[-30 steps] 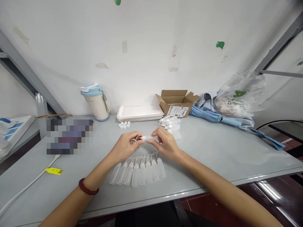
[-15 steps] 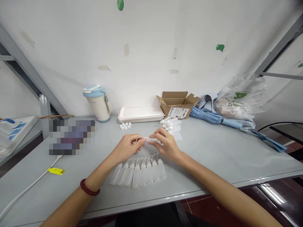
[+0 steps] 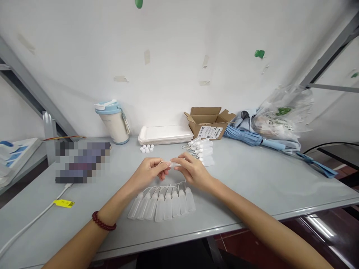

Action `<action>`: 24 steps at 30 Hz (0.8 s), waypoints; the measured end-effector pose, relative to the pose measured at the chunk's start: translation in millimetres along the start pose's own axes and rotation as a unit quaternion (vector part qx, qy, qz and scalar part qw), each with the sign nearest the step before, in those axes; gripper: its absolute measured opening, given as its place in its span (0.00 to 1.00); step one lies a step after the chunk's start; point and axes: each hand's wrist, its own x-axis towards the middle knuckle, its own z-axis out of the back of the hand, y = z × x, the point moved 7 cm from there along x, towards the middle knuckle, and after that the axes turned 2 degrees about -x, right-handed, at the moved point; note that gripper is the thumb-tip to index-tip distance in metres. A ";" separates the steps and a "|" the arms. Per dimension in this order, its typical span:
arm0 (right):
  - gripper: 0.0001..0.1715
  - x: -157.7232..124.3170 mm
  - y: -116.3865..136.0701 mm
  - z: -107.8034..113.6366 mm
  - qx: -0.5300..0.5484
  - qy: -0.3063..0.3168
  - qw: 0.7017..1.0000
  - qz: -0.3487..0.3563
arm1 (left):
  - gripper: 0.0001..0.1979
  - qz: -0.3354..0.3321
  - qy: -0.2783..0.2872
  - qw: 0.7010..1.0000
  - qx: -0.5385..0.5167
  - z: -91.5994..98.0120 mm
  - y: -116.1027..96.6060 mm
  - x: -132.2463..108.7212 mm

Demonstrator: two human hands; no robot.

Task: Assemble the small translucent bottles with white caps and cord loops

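Note:
Between my hands, above the desk, lies a small translucent plastic bottle [image 3: 175,164] held sideways, mostly covered by fingers. My left hand [image 3: 150,172] pinches its neck end, where a thin white loop shows; whether a cap sits there I cannot tell. Thumb and fingers of my right hand [image 3: 193,170] close on the bottle's body. Below them, a row of similar bottles [image 3: 168,207] lies flat, with thin white loops at their necks. Beyond my right hand are several bottles with white caps [image 3: 206,151]. Loose white caps [image 3: 147,149] form a small cluster beyond my left hand.
At the back stand a cream tumbler [image 3: 113,125], a stack of white packets [image 3: 165,135] and an open cardboard box [image 3: 210,129]. A folded blue umbrella [image 3: 246,136] and a plastic bag [image 3: 280,119] lie right. A blurred-out device [image 3: 82,162] with a cable [image 3: 30,223] is left.
My right hand's fingers have shifted slightly left along the bottle, closer to my left hand. The view has turned a little. The laid-out bottles and caps stay in place.

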 end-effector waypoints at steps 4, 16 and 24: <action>0.16 -0.4 -1.5 -1.2 -0.003 0.004 1.000 0.003 | 0.17 -0.001 0.010 1.000 -0.013 0.3 2.4 0.3; 0.15 3.2 -2.0 4.8 0.021 0.033 0.999 -0.008 | 0.14 -0.037 0.011 0.999 0.033 -0.9 -0.9 0.6; 0.15 3.5 1.7 6.7 -0.004 -0.006 0.999 0.032 | 0.14 0.008 0.018 0.998 -0.060 -3.6 5.6 0.5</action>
